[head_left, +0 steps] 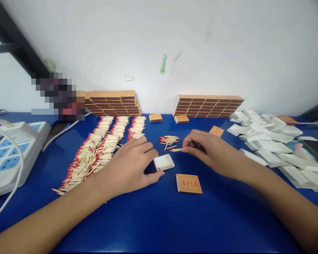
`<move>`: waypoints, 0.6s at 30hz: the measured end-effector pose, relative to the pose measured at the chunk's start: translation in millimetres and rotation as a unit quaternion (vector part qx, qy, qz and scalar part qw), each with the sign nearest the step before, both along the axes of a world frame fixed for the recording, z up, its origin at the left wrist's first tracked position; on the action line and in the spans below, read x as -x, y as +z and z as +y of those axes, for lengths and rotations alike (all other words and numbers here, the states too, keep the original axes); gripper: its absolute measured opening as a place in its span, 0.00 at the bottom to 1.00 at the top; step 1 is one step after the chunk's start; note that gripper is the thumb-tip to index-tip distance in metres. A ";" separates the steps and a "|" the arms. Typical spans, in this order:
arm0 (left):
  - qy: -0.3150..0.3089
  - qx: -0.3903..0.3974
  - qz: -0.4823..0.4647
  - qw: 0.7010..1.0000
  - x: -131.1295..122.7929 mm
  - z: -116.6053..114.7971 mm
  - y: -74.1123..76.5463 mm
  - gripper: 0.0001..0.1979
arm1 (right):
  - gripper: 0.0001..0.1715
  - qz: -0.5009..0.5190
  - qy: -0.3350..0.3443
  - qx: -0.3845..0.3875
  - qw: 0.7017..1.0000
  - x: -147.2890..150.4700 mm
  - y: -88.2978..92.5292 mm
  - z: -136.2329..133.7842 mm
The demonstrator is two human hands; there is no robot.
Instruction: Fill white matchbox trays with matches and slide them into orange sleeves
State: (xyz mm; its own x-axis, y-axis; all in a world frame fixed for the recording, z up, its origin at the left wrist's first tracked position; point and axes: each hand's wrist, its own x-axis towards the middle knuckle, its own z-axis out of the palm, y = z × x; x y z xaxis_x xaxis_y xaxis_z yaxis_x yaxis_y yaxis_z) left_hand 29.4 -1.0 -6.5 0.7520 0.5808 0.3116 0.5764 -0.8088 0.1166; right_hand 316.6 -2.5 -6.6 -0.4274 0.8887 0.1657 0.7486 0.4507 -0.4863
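Note:
A small white matchbox tray lies on the blue table, with a match or two along its near side. My left hand grips its left end, thumb at the near edge and fingers at the far edge. Between the thumb and fingertips of my right hand is a match, its red head pointing left. Just beyond it sits a small heap of loose matches. An orange matchbox sleeve with red print rests nearer to me, right of the tray.
Long rows of matches spread at the left. Stacked matchboxes and another stack stand against the wall. White empty trays pile up at the right. A power strip with cables occupies the left edge.

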 end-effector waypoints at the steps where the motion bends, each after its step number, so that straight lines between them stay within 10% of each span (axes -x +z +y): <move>1: -0.001 0.000 0.000 1.000 0.0 0.1 -0.1 0.14 | 0.13 0.007 0.007 0.007 1.000 4.2 1.1 -3.0; 18: -0.018 -0.007 -0.016 1.000 1.4 0.1 0.0 0.12 | 0.07 0.051 0.062 0.017 0.997 30.5 -4.7 -18.5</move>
